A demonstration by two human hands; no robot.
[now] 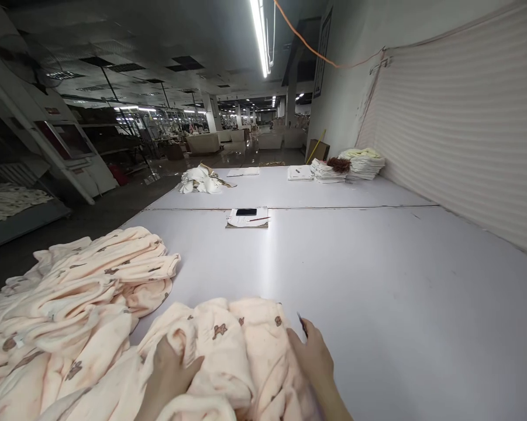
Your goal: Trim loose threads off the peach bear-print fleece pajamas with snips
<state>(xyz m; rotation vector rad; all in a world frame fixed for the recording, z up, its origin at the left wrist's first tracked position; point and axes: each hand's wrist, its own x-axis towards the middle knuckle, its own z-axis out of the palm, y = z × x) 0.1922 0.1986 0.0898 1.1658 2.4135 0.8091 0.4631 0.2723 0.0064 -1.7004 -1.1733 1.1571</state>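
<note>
A peach fleece garment (221, 345) with brown star and bear-like prints lies bunched at the table's near edge, in front of me. My left hand (169, 365) grips its left part, the thumb lying across a fold and the fingertips sunk in the cloth. Against the garment's right edge rests my right hand (313, 354), the thumb touching the fleece. Its curled fingers hold a small pointed metal tool (302, 324); only the dark tip shows, and the rest is hidden in the hand.
A big heap of the same fleece (92, 292) covers the table's left side. Farther off lie a clipboard with papers (234, 221), a phone (246, 212) and a pen (258, 218). White cloth scraps (202, 180) and stacked folded cloths (363, 165) sit at the far end. A striped sheet (456, 128) hangs right.
</note>
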